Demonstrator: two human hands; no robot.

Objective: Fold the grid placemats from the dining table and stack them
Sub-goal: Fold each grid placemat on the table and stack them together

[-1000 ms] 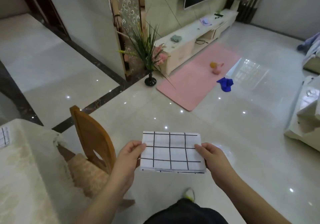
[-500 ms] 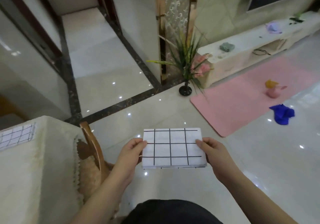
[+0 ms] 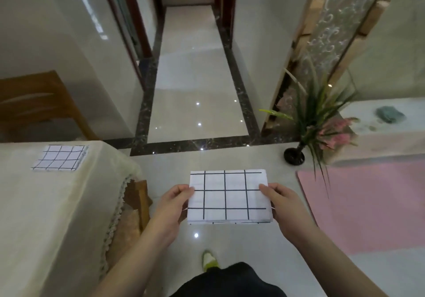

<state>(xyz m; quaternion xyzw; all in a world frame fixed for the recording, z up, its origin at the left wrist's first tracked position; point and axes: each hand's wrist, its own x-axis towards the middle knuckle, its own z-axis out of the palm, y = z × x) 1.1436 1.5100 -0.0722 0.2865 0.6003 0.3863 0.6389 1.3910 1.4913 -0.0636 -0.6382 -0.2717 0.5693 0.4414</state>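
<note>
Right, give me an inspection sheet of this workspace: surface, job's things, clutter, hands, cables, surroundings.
Surface: dining table at the left, under a cream cloth with a trimmed edge.
Job's things: folded grid placemat held in the air over the floor, apart from the table; second folded placemat lying flat on the table's far part.
Clutter: nothing seen on the visible part of the table besides that placemat.
Hands: left hand pinches the held placemat's left edge; right hand pinches its right edge.
Cables: nothing seen.
Surroundings: wooden chair tucked at the table's edge; potted plant on the floor; pink mat at the right; hallway ahead.
</note>
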